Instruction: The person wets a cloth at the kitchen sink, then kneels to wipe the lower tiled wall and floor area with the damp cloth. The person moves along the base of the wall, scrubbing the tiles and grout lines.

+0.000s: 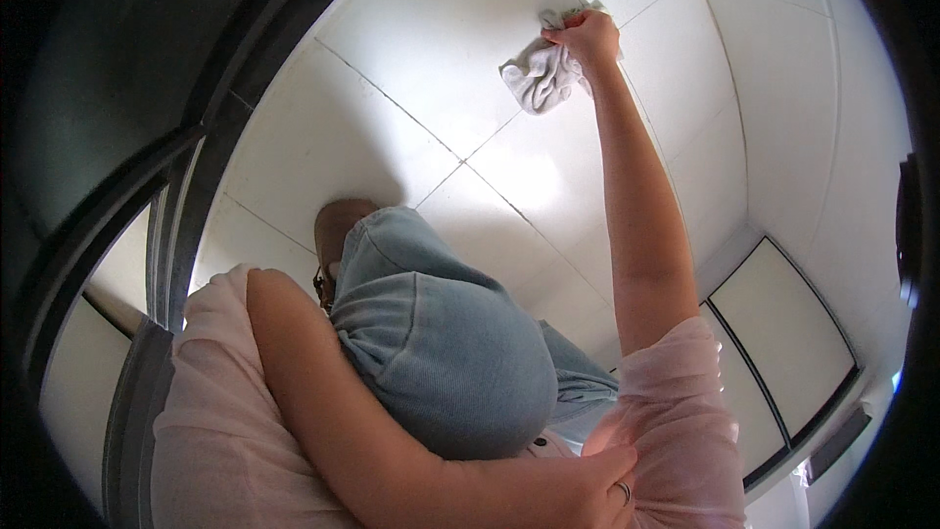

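A crumpled light grey cloth (pixel 543 77) lies on the white floor tiles (pixel 411 66) at the top of the view. My right hand (pixel 590 37), arm stretched out, grips the cloth's upper part between thumb and fingers. Its lower folds spread over the tile beside a grout line. Across my body, my left hand (pixel 613 488) rests near my right sleeve, with a ring on one finger. The fingers of that hand are partly hidden, and no object shows in it. My bent knee in blue jeans (pixel 470 360) is between the arms.
On the left runs a dark frame (pixel 242 66) beside a dark glossy panel. A white wall (pixel 786 88) rises on the right. Pale panels with black edging (pixel 786 301) stand at the lower right. My brown shoe (pixel 341 228) is on the tiles.
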Available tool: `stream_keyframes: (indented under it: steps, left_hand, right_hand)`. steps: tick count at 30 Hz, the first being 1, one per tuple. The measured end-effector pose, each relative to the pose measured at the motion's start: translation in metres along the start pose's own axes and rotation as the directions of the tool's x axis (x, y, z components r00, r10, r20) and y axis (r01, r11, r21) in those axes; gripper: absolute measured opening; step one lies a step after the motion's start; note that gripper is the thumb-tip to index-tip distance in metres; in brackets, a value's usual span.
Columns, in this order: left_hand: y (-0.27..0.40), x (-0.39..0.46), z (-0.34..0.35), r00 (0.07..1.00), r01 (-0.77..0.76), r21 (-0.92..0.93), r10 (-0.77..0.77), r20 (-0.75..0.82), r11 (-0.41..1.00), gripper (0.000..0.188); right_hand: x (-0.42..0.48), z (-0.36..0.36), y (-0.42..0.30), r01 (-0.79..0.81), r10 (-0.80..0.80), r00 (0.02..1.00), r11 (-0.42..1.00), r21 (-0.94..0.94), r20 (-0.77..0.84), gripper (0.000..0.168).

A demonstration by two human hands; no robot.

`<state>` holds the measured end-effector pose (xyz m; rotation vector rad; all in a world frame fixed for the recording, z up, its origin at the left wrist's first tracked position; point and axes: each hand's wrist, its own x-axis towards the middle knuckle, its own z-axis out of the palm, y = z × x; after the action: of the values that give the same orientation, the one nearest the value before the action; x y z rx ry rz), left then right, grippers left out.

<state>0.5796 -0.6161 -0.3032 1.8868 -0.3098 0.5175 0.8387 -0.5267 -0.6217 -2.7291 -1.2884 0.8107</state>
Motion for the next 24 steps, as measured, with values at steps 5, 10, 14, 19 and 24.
stream_keyframes:
  steps: [5,10,14,19,24]
  left_hand:
    - [-0.004,0.004,0.0,1.0,0.006,0.002,-0.006,0.005,1.0,0.013]
    - [-0.006,0.007,-0.004,1.0,0.011,0.002,-0.011,0.012,1.0,0.014]
    - [-0.007,0.001,-0.01,1.0,0.022,0.014,-0.022,-0.003,1.0,0.014]
    - [-0.005,-0.006,-0.014,0.995,0.037,0.056,-0.032,-0.096,0.998,0.015]
    - [-0.005,-0.009,-0.02,0.999,-0.005,-0.063,0.002,-0.051,0.998,0.015]
  right_hand:
    - [-0.01,0.011,-0.018,-0.043,0.04,0.999,0.993,0.112,0.035,0.053]
    - [-0.039,0.049,-0.085,0.045,-0.045,0.999,0.999,-0.014,-0.001,0.06]
    - [-0.034,0.041,-0.097,-0.038,0.019,0.985,0.993,0.113,0.17,0.042]
    - [-0.034,0.04,-0.087,-0.101,0.09,0.991,0.988,0.114,0.098,0.042]
    - [-0.028,0.04,-0.086,-0.111,0.069,0.98,0.97,0.218,0.188,0.043]
